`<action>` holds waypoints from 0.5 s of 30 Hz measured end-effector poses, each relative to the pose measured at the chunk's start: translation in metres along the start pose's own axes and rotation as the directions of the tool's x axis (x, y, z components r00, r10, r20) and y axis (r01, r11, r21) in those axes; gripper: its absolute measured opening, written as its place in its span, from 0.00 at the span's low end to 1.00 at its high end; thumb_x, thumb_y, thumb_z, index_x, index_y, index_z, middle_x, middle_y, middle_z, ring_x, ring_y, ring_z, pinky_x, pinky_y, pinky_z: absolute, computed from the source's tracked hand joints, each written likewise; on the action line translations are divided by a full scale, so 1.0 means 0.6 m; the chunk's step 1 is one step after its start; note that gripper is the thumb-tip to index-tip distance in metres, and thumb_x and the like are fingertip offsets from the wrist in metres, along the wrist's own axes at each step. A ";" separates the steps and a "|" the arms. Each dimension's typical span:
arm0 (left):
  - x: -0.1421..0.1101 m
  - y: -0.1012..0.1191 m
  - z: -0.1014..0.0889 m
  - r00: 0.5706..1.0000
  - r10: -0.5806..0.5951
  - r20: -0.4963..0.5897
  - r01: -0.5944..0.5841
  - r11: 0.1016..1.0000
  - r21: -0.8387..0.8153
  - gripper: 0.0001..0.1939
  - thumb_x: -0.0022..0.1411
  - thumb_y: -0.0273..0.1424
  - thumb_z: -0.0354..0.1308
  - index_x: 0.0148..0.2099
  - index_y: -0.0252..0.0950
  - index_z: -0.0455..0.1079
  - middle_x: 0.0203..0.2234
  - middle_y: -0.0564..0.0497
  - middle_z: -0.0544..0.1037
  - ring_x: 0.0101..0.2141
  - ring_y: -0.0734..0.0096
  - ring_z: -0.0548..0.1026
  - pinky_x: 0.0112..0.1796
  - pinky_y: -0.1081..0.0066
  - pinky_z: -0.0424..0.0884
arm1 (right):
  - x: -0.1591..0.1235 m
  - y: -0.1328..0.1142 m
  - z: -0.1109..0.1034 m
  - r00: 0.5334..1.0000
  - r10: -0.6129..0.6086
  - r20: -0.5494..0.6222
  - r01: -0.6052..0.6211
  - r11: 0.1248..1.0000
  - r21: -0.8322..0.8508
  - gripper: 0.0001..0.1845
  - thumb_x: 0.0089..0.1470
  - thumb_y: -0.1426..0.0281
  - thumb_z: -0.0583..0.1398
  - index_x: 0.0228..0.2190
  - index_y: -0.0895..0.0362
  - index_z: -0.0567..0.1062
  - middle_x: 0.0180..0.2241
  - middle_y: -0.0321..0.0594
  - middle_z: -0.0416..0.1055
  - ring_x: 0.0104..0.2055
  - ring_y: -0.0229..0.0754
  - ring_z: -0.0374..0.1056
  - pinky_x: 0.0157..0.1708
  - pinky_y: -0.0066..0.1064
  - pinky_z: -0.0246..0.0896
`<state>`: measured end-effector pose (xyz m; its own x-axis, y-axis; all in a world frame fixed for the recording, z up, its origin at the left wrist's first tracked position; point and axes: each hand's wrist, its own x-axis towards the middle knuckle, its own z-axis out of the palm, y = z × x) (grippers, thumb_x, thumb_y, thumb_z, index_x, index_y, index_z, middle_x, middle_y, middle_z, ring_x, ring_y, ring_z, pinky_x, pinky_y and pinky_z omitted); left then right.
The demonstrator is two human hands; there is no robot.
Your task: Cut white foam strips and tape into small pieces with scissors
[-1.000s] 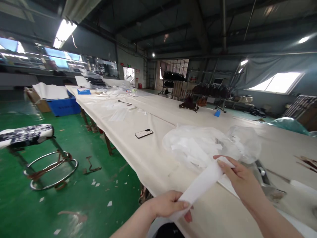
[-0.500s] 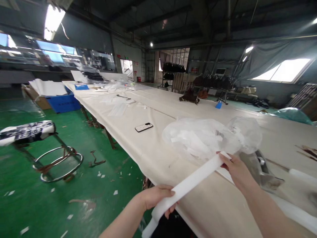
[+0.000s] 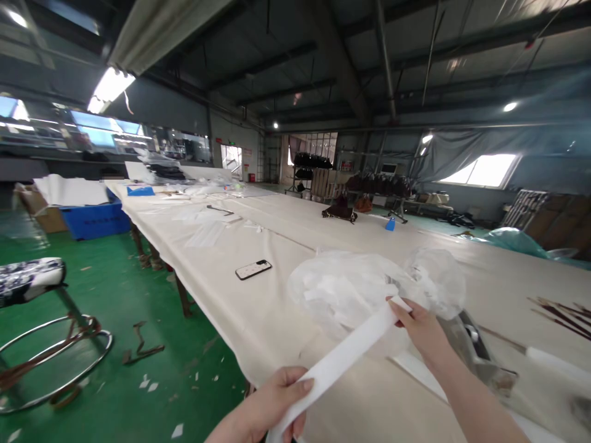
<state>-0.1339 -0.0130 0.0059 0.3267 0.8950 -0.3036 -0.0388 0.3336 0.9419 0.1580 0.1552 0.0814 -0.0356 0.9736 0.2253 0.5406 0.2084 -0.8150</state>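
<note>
A long white strip, thin and flat, is stretched slantwise between my two hands above the near table edge. My left hand grips its lower part, thumb on top and fingers beneath. The far end is pinched between thumb and fingers of my right hand. Just beyond that end lies a clear plastic bag with white pieces in it. A grey dispenser-like object, partly covered by my right forearm, sits on the table to the right; its kind is unclear.
The long table has a cream cover. On it lie a phone, white sheets, a blue object and thin brown strips. A stool and a blue crate stand on the green floor at left.
The strip stays in both hands. My left hand slid down along it, lengthening the span between the hands, then gripped it with the thumb on top. The camera view has shifted.
</note>
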 end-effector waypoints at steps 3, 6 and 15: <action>0.037 0.078 -0.010 0.994 0.092 -0.057 -0.087 0.993 0.080 0.28 0.54 0.57 0.54 0.36 0.35 0.64 0.14 0.56 0.71 0.10 0.79 0.61 0.13 0.78 0.53 | 0.060 -0.038 -0.008 0.993 -0.084 -0.084 0.074 0.991 -0.113 0.25 0.53 0.52 0.54 0.41 0.57 0.76 0.28 0.41 0.76 0.32 0.49 0.73 0.35 0.37 0.67; 0.096 0.145 -0.018 0.993 0.064 -0.095 -0.039 0.969 0.245 0.24 0.56 0.52 0.55 0.36 0.35 0.65 0.15 0.54 0.73 0.11 0.78 0.62 0.14 0.77 0.54 | 0.076 -0.060 -0.004 0.955 -0.175 -0.241 0.129 0.972 -0.196 0.21 0.51 0.59 0.57 0.41 0.60 0.73 0.40 0.54 0.74 0.47 0.58 0.68 0.49 0.48 0.60; 0.206 0.192 -0.016 0.991 -0.005 -0.135 0.063 0.903 0.426 0.16 0.56 0.42 0.56 0.33 0.32 0.67 0.15 0.50 0.74 0.10 0.76 0.60 0.15 0.74 0.56 | -0.088 0.035 0.080 0.815 -0.445 0.372 0.579 0.578 -0.575 0.08 0.47 0.74 0.62 0.33 0.55 0.77 0.33 0.39 0.76 0.42 0.47 0.70 0.62 0.46 0.44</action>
<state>-0.1069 0.1387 0.0757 0.1969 0.9250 -0.3250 0.3877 0.2310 0.8924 0.1310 0.1124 0.0265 -0.5823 0.7351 0.3472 0.7755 0.6305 -0.0342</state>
